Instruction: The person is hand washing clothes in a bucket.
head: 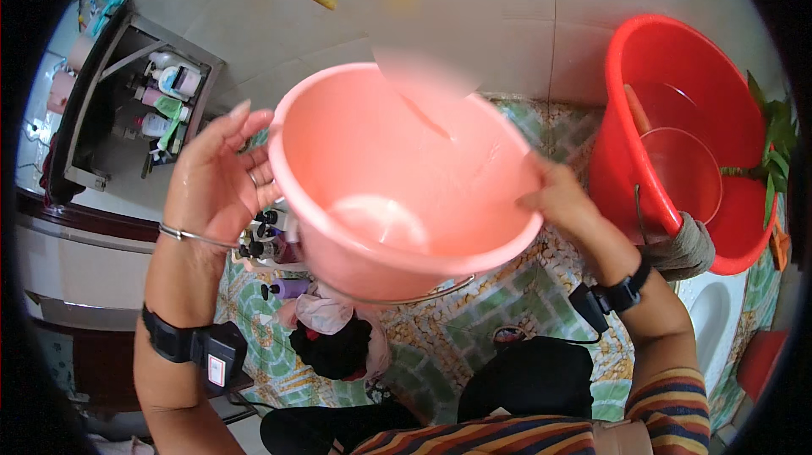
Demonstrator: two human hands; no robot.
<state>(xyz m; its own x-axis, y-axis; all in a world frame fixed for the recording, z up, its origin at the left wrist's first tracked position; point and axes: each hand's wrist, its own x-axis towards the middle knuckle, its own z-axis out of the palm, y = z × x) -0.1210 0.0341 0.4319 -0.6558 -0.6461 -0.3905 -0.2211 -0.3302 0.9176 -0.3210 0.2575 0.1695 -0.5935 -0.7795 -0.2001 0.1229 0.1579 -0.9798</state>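
Observation:
A pink plastic bucket (406, 163) hangs in the air before me, tilted so that its inside shows. My left hand (222, 169) is at its left rim, fingers against the outer side and the palm partly turned up. On the opposite side my right hand (561, 195) grips the rim, slightly blurred. The bucket's wire handle (406, 299) hangs along its near side. A blurred patch covers part of the far rim. Inside, the wall looks wet, and the pale bottom shows no object.
At right stands a large red tub (672, 150) with a grey cloth (688, 249) over its rim, beside a green plant (777, 144). Bottles fill a shelf (209, 65) at left. Below the bucket, a purple bottle (288, 289) and a black cloth bundle (333, 347) lie on the patterned floor.

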